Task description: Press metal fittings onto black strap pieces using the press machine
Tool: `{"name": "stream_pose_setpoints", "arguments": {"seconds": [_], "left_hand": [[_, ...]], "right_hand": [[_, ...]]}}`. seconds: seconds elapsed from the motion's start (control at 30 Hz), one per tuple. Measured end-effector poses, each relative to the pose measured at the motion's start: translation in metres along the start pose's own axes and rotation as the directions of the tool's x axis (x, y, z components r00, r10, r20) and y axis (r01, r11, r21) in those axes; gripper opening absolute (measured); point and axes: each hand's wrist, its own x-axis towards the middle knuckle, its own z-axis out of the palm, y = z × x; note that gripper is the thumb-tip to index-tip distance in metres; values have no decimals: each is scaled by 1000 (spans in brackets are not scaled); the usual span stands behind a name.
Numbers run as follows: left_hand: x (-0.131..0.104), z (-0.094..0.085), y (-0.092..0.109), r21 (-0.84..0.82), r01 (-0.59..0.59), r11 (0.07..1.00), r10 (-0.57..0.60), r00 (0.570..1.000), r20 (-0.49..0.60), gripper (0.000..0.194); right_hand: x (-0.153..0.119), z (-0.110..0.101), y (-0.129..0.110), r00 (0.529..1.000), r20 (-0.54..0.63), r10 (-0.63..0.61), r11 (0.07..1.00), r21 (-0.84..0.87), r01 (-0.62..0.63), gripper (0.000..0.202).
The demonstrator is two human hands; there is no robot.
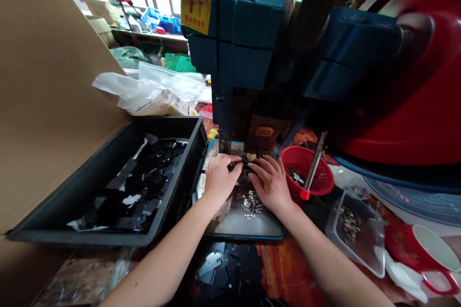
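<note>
Under the head of a blue press (264, 129), both hands meet at a dark flat piece (245, 159). My left hand (222, 175) pinches its left end between thumb and fingers. My right hand (269, 180) has its thumb and bent fingers closed at the right end; the fingers hide part of the piece. Small shiny metal parts (251, 204) lie heaped just below the hands on the press's tray (241, 228). Black flat plates (223, 266) are spread on the table between my forearms.
At left a black bin (151, 235) holds many black plates, beside a cardboard wall (46, 81). A red basket (326, 180) with some pieces stands at right, near a clear tub (374, 261) of small metal parts and a red mug (406, 244). A large red wheel cover (406, 120) looms above.
</note>
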Motion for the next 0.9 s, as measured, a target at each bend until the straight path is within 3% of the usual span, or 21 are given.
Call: {"name": "stream_pose_setpoints", "arguments": {"seconds": [0.23, 0.4, 0.47, 0.53, 0.6, 0.67, 0.9], "left_hand": [[4, 6, -6, -43, 25, 999, -24, 999, 29, 19], [2, 3, -5, -94, 52, 994, -51, 999, 14, 19], [0, -1, -6, -121, 71, 990, -71, 997, 0, 20], [-2, -4, -7, -149, 85, 985, -87, 996, -10, 22], [-4, -6, -8, -176, 91, 980, -95, 995, -13, 25], [-5, -7, -9, -200, 96, 975, -100, 995, -11, 29], [-18, -12, -13, -289, 129, 949, -144, 989, -31, 36]], "right_hand": [[10, -12, -11, 999, 45, -25, 996, -83, 29, 27], [2, -14, -4, 996, -5, 87, 991, 106, -86, 25], [-13, -13, 2, 962, -51, 269, 924, 294, -243, 26], [-33, -14, 6, 874, -38, 485, 752, 527, -395, 31], [-54, -18, 7, 791, 16, 612, 544, 717, -436, 39], [-68, -25, 6, 772, 36, 634, 430, 813, -391, 49], [-69, -37, 4, 776, -8, 631, 487, 783, -387, 40]]}}
